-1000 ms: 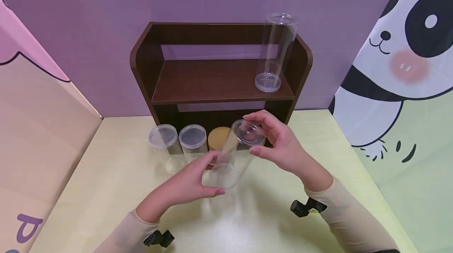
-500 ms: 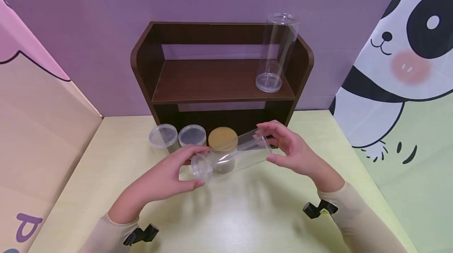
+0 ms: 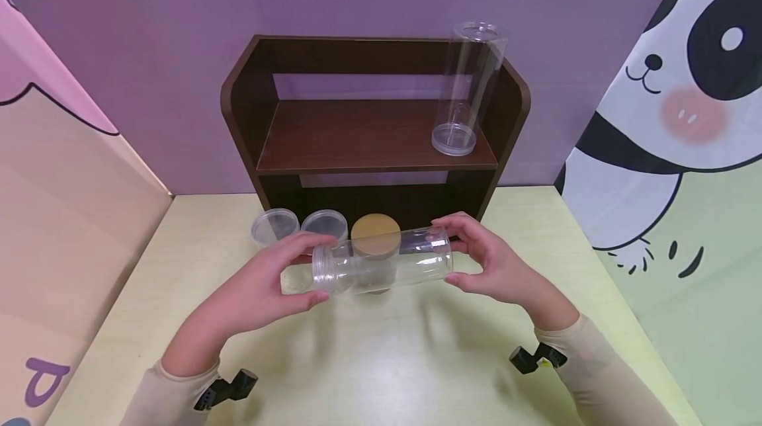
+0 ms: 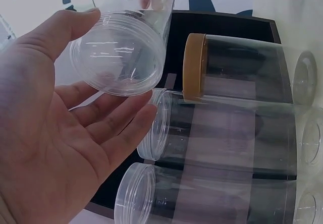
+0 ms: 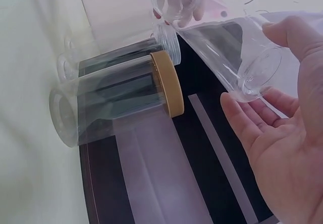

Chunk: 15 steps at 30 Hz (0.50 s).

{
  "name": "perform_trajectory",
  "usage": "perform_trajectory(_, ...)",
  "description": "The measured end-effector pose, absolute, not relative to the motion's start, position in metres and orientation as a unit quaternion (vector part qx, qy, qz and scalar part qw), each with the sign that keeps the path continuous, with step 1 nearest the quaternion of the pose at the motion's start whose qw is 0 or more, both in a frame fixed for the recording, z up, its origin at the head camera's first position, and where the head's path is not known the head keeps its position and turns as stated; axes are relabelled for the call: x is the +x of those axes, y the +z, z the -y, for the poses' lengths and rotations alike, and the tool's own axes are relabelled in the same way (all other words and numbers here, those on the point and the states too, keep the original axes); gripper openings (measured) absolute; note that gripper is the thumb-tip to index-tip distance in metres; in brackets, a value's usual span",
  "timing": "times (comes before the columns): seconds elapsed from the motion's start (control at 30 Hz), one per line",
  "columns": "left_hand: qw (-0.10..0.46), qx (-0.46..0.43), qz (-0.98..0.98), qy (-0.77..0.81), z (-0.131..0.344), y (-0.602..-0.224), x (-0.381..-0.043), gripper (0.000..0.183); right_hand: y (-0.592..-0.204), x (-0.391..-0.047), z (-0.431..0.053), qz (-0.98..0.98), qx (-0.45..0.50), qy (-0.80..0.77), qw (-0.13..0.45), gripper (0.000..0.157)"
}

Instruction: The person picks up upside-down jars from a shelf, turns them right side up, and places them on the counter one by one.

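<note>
A tall clear plastic jar point(image 3: 413, 267) lies nearly level in the air between both hands, above the table and in front of the rack. My left hand point(image 3: 250, 284) holds its lid end, thumb on one side and fingers on the other; the clear ridged lid point(image 4: 121, 57) faces the palm in the left wrist view. At the other end, the base point(image 5: 262, 70) sits between the thumb and fingers of my right hand point(image 3: 491, 264). Just behind the held jar stands another with a tan lid point(image 3: 375, 224), partly seen through it.
Two jars with clear lids, a left one point(image 3: 274, 224) and a middle one point(image 3: 324, 222), stand left of the tan-lidded jar. Behind them is a dark brown two-tier rack point(image 3: 351, 131). An upright clear jar point(image 3: 467, 95) stands at the right of its upper shelf.
The held jar has turned from steeply tilted to nearly level, its lid end swinging left. My left hand has moved left with that end; my right hand has shifted right and slightly down.
</note>
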<state>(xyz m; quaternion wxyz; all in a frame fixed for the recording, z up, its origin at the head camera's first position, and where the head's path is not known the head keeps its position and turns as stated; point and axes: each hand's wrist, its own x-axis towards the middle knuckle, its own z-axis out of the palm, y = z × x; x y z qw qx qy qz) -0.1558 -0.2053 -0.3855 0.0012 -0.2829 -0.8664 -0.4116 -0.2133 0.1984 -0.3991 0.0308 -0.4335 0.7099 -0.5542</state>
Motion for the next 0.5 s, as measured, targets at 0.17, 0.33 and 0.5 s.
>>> perform_trajectory(0.17, 0.012, -0.289, 0.866, -0.408, 0.207, -0.385, -0.157, 0.074, -0.402, -0.213, -0.199, -0.721, -0.421, -0.549, 0.038, 0.073)
perform_trajectory(0.33, 0.033, -0.295, 0.850, -0.435, 0.206, -0.384, -0.158, 0.075, -0.405, -0.212, -0.201, -0.732, -0.414, -0.539, 0.050, 0.073)
perform_trajectory(0.5, 0.066, -0.306, 0.822, -0.476, 0.204, -0.383, -0.160, 0.074, -0.410, -0.209, -0.200, -0.734, -0.416, -0.532, 0.066, 0.074)
